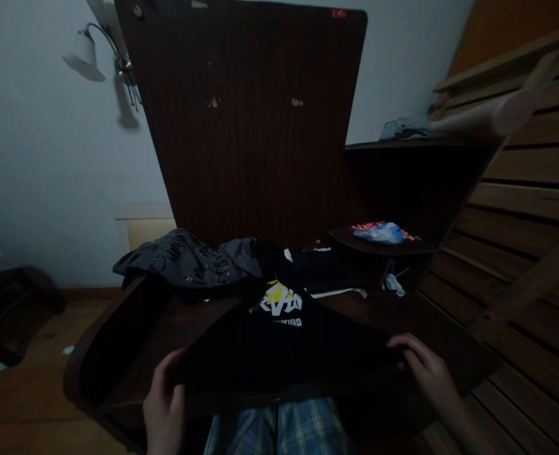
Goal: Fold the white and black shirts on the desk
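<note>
A black T-shirt (260,354) with a white and yellow print is stretched out low in front of me, over a dark wooden desk (141,373). My left hand (164,398) grips its near left corner, thumb and fingers closed on the cloth. At the opposite near corner, my right hand (421,357) pinches the fabric between its fingers. The far part of the shirt reaches back toward other clothes. Beyond it on the left lies a crumpled grey garment (198,256) with dark lettering. Behind on the right is a dark folded garment (326,268) with white patches.
A tall dark wooden panel (246,126) rises behind the desk. To the right, a small shelf (383,245) holds a plastic bag (383,234) and something pink. Wooden slats (520,246) stand along the right side. A wall lamp (86,57) hangs at upper left.
</note>
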Demonstrator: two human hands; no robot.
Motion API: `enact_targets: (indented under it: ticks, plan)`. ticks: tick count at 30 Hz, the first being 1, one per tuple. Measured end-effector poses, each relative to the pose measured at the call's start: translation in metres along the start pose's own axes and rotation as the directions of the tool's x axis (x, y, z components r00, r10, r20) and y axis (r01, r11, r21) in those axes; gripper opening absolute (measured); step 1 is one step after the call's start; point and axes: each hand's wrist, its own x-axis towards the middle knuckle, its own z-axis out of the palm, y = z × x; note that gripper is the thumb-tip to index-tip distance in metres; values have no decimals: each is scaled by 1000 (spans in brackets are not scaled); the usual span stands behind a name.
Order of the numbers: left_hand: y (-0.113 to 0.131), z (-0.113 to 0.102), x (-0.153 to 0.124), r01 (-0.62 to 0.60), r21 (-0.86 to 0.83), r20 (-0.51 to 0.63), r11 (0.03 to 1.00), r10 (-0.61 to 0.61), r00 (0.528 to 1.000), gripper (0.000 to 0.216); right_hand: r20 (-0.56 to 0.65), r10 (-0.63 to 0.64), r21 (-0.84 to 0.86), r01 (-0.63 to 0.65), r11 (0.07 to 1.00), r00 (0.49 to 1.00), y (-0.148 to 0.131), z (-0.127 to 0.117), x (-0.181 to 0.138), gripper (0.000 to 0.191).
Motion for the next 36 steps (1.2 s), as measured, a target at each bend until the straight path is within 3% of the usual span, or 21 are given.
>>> enact_targets:
  ticks: [4, 10, 12, 16, 19, 23, 27, 30, 33, 36]
  plan:
    - [-1, -3, 1, -86, 25, 157, 996, 81, 984, 41, -135, -1, 38, 6, 999, 991, 4, 1, -9, 21]
    - [-5, -11, 12, -100, 17, 283, 995, 91, 955, 35, -78, 251, 186, -233, 954, 965, 13, 6, -8, 22]
    - [-9, -15, 19, -81, -15, 412, 997, 80, 908, 33, -47, 353, 273, -327, 905, 935, 18, 6, -6, 21]
    - [-24, -26, 30, -26, -119, 658, 993, 99, 747, 26, 58, 459, 441, -435, 785, 887, 28, 4, -8, 19]
    - [-32, -32, 31, 53, -125, 707, 991, 51, 706, 25, 112, 464, 478, -457, 750, 879, 32, 1, -11, 19]
    - [-29, -34, 25, 93, -75, 666, 993, -19, 746, 30, 140, 445, 469, -455, 757, 885, 25, -4, -12, 28]
    - [-18, -32, 20, -17, -100, 566, 995, 71, 822, 33, 145, 485, 303, -506, 808, 862, 9, -4, -12, 32]
    - [-8, -29, 15, -38, -130, 525, 991, 102, 845, 39, 128, 423, 187, -441, 878, 897, -4, -2, -16, 31]
    - [4, -24, 9, -12, -96, 313, 995, 42, 949, 36, 53, 347, 164, -351, 922, 936, -11, -1, -21, 30]
    - [14, -16, 5, 12, -67, 159, 998, -1, 987, 36, 30, 304, 145, -305, 941, 952, -1, 1, -24, 27]
